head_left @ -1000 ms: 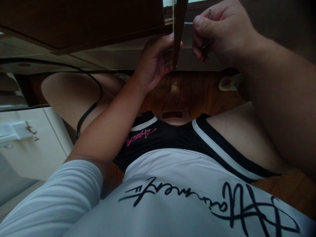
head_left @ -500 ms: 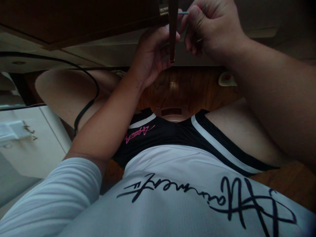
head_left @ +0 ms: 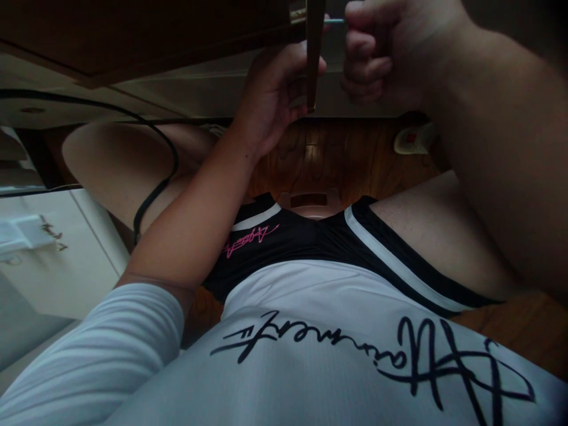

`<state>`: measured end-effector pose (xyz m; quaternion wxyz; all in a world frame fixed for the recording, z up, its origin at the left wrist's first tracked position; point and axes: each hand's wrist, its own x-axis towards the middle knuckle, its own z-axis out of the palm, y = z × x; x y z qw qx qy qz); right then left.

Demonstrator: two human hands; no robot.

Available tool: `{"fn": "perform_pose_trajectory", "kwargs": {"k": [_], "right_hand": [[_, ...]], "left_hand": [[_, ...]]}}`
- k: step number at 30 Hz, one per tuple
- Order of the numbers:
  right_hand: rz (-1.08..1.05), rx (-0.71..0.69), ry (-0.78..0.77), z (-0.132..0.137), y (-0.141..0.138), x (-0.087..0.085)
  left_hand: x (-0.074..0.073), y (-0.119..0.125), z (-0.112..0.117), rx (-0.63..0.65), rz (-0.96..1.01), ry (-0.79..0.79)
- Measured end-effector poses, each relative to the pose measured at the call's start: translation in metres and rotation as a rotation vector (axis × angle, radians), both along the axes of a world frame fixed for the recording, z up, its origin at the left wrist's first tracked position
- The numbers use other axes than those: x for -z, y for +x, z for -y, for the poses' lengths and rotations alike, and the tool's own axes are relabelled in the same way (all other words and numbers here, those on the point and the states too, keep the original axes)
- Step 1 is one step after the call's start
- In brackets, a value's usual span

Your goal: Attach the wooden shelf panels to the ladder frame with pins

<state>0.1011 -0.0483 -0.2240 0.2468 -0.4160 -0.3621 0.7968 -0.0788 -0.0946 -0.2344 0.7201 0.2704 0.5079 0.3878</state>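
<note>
A thin brown wooden panel [head_left: 314, 71] stands edge-on at the top middle, joined to or against a dark wooden furniture piece [head_left: 133, 35]. My left hand [head_left: 275, 89] grips the panel's lower part, thumb on the near left face and fingertips showing past its right side. To the right, my right hand [head_left: 377, 53] is closed in a fist around a screwdriver [head_left: 336, 21]. Only its slim metal shaft shows, pointing left at the panel; the handle is hidden in the fist. At the shaft's tip a fingertip of my left hand partly shows.
A black cable [head_left: 171, 148] hangs across the left over my leg. A pinkish plastic stool [head_left: 310, 207] is beneath me on the wooden floor [head_left: 293, 154]. On the right lies a pale object with a red mark [head_left: 410, 141]. A white cabinet [head_left: 89, 248] stands at left.
My right hand has rolled over and shifted slightly right, its fingers now curled into a fist round the screwdriver. My left hand and the panel have barely moved.
</note>
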Motion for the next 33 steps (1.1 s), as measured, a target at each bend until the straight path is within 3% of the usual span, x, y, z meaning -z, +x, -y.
{"fn": "perform_pose_trajectory", "kwargs": {"k": [4,6,9,13,21,28,33], "right_hand": [[0.122,0.081,0.264,-0.003,0.001,0.008],[0.179,0.012,0.448,-0.004,0.004,0.011],[0.232,-0.149,0.599,-0.005,0.009,0.014],[0.248,-0.106,0.743,-0.003,0.009,0.019],[0.207,0.040,0.680,-0.003,0.002,0.027],[0.054,0.037,0.570,-0.003,0.004,0.033],[0.049,0.115,0.536,0.002,-0.002,0.027]], "left_hand": [[0.000,0.001,0.000,0.004,-0.044,0.005],[0.002,0.001,0.000,0.033,-0.035,0.058],[0.005,-0.001,-0.001,0.060,0.049,0.145],[0.006,-0.003,-0.001,0.085,0.119,0.142],[0.003,-0.002,0.000,0.075,0.116,0.128],[0.004,0.000,0.001,0.068,0.007,0.106],[0.003,0.001,-0.002,0.070,-0.011,0.110]]}}
